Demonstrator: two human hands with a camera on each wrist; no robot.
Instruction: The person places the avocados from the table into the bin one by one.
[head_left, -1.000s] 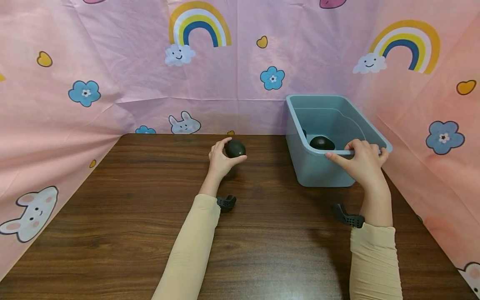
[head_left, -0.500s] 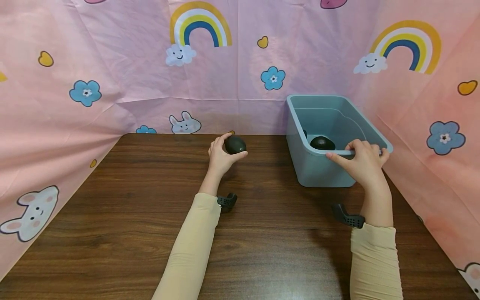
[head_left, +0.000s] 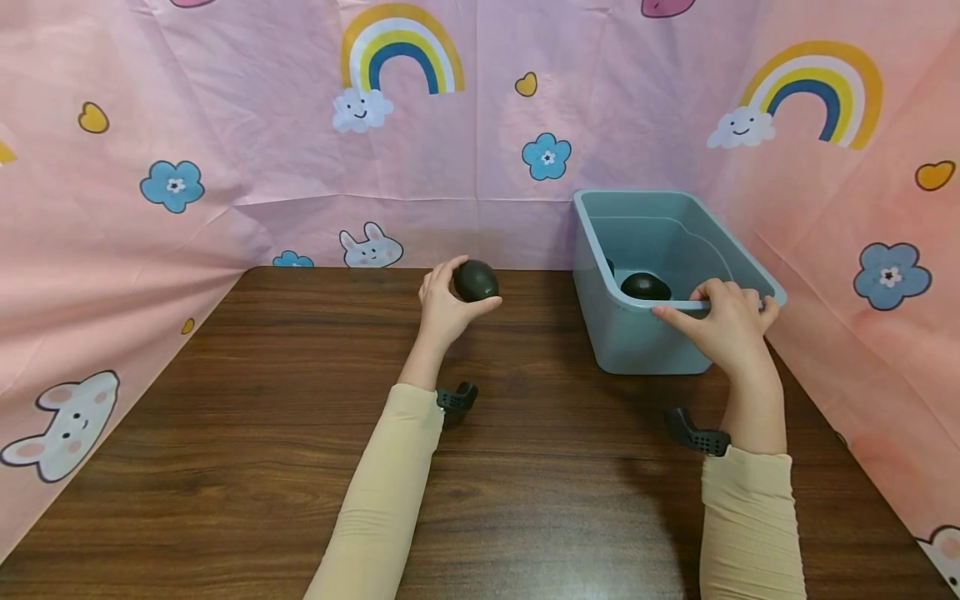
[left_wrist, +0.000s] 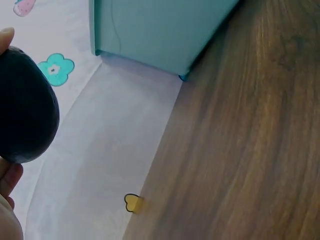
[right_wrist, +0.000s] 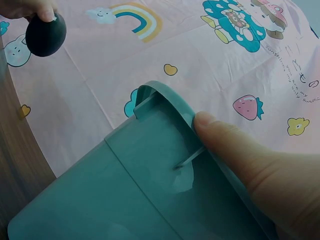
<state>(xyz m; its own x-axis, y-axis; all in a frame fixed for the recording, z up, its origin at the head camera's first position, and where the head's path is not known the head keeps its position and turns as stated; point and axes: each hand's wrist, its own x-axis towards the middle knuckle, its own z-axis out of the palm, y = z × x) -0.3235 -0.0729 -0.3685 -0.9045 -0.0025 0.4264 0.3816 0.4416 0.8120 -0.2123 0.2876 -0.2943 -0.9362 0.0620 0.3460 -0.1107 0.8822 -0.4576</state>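
Observation:
My left hand (head_left: 444,310) holds a smooth, dark green, egg-shaped avocado (head_left: 477,281) between thumb and fingers, above the back of the table. In the left wrist view this avocado (left_wrist: 27,105) fills the left edge, fingers touching its top and bottom. A blue-grey plastic bin (head_left: 645,337) stands at the back right. With thumb outside and fingers over the edge, my right hand (head_left: 726,323) grips the bin's near rim. Inside the bin lies another dark avocado (head_left: 646,287). A further dark thing (head_left: 611,267) shows only a sliver by the bin's left wall.
The brown wooden table (head_left: 262,450) ends at a pink printed cloth (head_left: 247,108) behind and at both sides. The bin's left wall (head_left: 588,275) rises between the left hand and the bin's inside. Dark camera mounts (head_left: 456,398) sit at both wrists.
My left hand has lifted the avocado upward and shifted it slightly to the right. My right hand and the bin have stayed in place.

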